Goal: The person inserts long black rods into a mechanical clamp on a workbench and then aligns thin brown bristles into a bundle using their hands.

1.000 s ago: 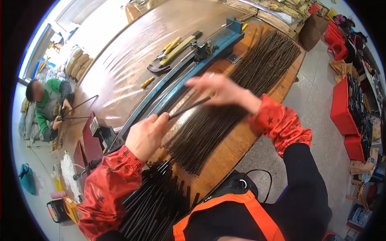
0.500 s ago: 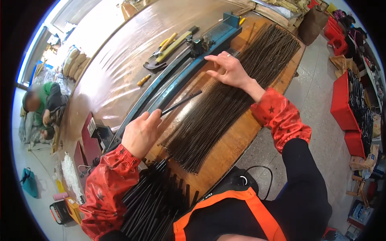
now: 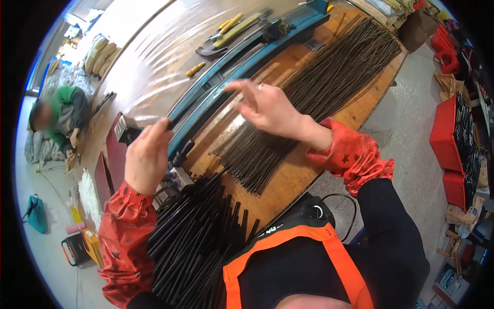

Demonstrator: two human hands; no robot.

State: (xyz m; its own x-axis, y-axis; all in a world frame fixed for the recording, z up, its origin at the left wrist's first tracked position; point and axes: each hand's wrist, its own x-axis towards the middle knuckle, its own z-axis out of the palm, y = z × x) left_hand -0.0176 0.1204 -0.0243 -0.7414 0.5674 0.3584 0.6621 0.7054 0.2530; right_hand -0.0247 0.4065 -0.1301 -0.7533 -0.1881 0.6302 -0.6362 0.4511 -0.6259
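My left hand is closed, its fingers pressed together beside the near end of a long blue metal rail. What it pinches, if anything, is hidden. My right hand hovers between the rail and a row of dark twisted metal rods, thumb and fingers apart and slightly blurred. Nothing shows in it. The rods lie side by side on a wooden table. Below my left hand, a heap of black tubes spreads toward my body. A dark clamp-like fitting sits on the rail's far part.
Beyond the rail lie a sickle-shaped tool, yellow-handled pliers and a short wooden handle on plastic sheeting. A person in green sits low at the left. Red bins holding dark pieces stand right.
My left hand has moved left and up, and the black tube it held is no longer clearly visible. My right hand has come left and nearer, away from the rail's far end.
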